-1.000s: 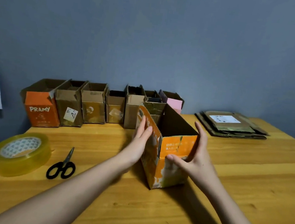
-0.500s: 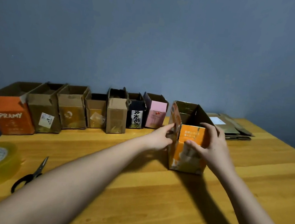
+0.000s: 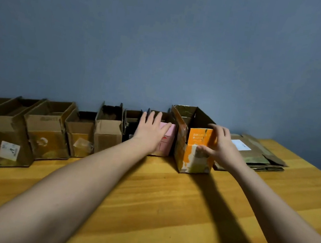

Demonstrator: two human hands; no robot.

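On a wooden worktop, a person's right hand grips the near corner of an open orange box, thumb on its front. The left hand, fingers straight, is spread over the front of the neighbouring pink box. Done well, the orange box slides in square and flush, ending the row of cartons without jolting it. Flattened cardboard lies to the right, below the blue wall.
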